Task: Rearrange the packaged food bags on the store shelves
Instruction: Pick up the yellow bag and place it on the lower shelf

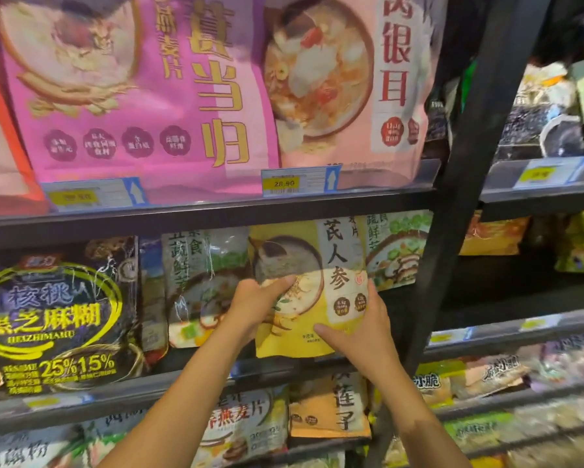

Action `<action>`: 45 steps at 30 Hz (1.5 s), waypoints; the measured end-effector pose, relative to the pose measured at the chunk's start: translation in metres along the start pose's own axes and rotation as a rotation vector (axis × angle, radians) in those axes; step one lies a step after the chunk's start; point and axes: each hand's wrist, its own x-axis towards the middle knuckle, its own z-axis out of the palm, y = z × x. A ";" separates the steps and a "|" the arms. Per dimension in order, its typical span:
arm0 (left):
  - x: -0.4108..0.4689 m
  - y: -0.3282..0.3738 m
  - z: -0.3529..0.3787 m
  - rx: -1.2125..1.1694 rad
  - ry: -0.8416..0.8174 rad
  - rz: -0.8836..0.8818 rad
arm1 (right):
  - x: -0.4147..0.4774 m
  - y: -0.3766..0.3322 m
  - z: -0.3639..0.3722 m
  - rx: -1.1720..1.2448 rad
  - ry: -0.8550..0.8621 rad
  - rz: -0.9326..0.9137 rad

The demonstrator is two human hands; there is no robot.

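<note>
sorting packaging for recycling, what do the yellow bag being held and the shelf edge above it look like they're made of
Yellow bag: probably printed plastic film with a matte finish; it dents softly under both hands and shows little glare. Shelf edge: looks like dark painted metal, straight and rigid, fronted by a clear glossy plastic price-label strip.

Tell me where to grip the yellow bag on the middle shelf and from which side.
Grip the yellow bag by its lower side edges, coming from the front, as both hands, left and right, do now. It stands upright and flat, with neighbours close on both sides, so only its lower front is free.
</note>
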 end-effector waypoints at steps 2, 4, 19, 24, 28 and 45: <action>0.008 0.003 0.011 0.019 0.018 -0.069 | 0.015 0.005 -0.001 -0.024 -0.024 0.047; 0.017 0.006 0.022 -0.006 0.001 -0.149 | 0.027 0.010 -0.003 -0.050 -0.049 0.101; 0.024 -0.006 0.045 0.866 -0.080 0.045 | 0.050 0.025 0.012 -0.346 -0.055 0.248; 0.012 -0.016 0.033 1.240 0.103 0.256 | 0.048 0.029 0.016 -0.384 -0.029 0.190; 0.008 -0.031 0.036 1.043 0.117 0.286 | 0.049 0.033 0.011 -0.368 -0.061 0.141; 0.022 -0.052 0.044 0.857 0.072 0.379 | 0.090 0.013 0.042 -0.563 0.018 0.297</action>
